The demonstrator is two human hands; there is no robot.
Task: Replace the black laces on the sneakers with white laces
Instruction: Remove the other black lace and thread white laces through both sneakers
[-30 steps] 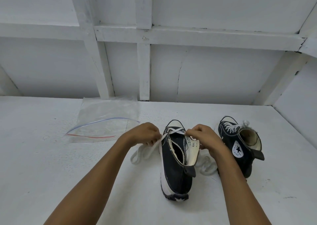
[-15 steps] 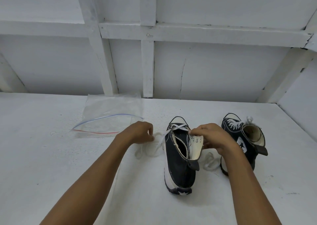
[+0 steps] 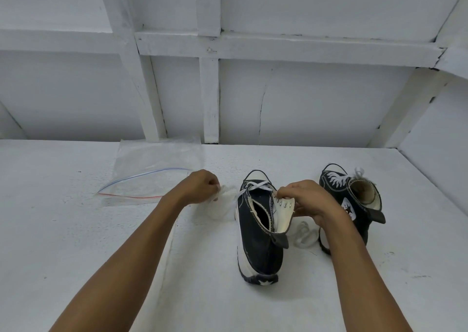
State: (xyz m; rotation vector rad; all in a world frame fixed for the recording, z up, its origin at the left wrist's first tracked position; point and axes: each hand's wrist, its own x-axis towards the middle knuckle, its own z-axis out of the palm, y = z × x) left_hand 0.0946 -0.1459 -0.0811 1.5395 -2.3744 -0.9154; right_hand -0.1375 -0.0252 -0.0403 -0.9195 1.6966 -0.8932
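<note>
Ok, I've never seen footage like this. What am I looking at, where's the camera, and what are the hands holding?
No machine here: a person's two bare arms, filmed by a wide-angle camera on their head, looking down at a white table. The left hand pulls a white lace sideways. The right hand pinches the eyelet flap of the near sneaker, which is laced only near the toe. A second sneaker, already laced white, stands to the right. A clear zip bag lies at the back left.

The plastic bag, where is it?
In the head view the clear plastic bag lies flat on the white table, at the back left, just beyond the left hand and left of the sneakers.
</note>
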